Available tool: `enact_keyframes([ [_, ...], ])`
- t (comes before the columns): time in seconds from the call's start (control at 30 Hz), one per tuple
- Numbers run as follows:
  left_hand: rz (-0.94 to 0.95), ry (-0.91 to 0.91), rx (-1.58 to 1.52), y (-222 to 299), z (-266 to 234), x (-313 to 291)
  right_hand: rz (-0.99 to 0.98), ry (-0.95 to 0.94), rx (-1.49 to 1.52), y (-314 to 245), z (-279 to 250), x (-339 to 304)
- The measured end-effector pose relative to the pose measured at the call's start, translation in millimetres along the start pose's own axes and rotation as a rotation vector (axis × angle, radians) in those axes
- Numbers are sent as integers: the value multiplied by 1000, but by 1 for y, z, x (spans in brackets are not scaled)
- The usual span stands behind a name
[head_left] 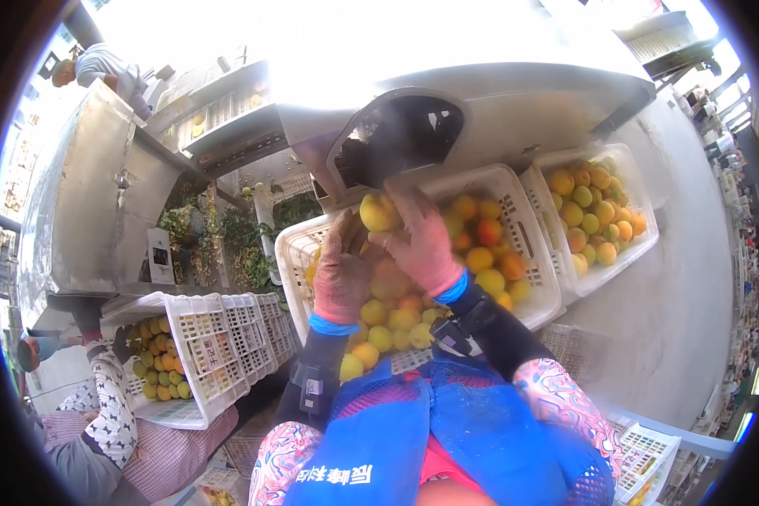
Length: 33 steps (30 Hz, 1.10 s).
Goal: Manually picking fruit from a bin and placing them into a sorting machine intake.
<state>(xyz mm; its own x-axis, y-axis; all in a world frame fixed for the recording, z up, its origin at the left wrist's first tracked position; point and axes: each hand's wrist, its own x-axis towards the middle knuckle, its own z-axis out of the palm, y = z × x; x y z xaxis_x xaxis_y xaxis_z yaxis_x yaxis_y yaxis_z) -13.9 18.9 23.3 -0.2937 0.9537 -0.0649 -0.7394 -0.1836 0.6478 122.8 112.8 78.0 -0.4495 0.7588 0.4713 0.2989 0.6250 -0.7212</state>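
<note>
A yellow peach (379,212) is held up between my two gloved hands, above a white crate (541,287) of yellow, orange and red-tinged peaches. My left hand (342,274), in a pinkish glove with a blue cuff, closes on its left side. On the other side, the thumb and fingers of my right hand (423,243) are curled against it, in a matching glove. Beyond my hands, a metal machine has a dark rounded opening (401,139). My palms and part of the crate's left half are hidden by my hands and forearms.
Another white crate of peaches (641,173) stands to the right. On the left, a co-worker's arm (114,396) reaches to a tilted crate of fruit (215,341). A metal cabinet (93,202) rises behind it. Another person (110,67) bends at the far left.
</note>
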Motion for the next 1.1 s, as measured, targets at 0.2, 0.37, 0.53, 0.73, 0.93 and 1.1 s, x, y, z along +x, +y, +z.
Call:
enact_keyframes([
  [0.2, -59, 283, 671, -11, -67, -17, -247, 165, -257, 44, 28, 46],
  [0.37, 44, 362, 1761, -40, -75, -4, -335, 272, -466, 45, 26, 114],
  [0.53, 48, 142, 2395, -51, -97, -8, -282, -60, -114, 47, 18, 32],
  [0.73, -437, 315, 2273, -67, -164, 27, 220, -346, -425, 135, 150, -80],
  [0.93, -647, 46, 2347, -47, -135, 73, 483, -698, -324, 155, 182, -66],
  [1.1, -481, 148, 2473, -55, -129, 63, 464, -436, -177, 104, 106, -50],
])
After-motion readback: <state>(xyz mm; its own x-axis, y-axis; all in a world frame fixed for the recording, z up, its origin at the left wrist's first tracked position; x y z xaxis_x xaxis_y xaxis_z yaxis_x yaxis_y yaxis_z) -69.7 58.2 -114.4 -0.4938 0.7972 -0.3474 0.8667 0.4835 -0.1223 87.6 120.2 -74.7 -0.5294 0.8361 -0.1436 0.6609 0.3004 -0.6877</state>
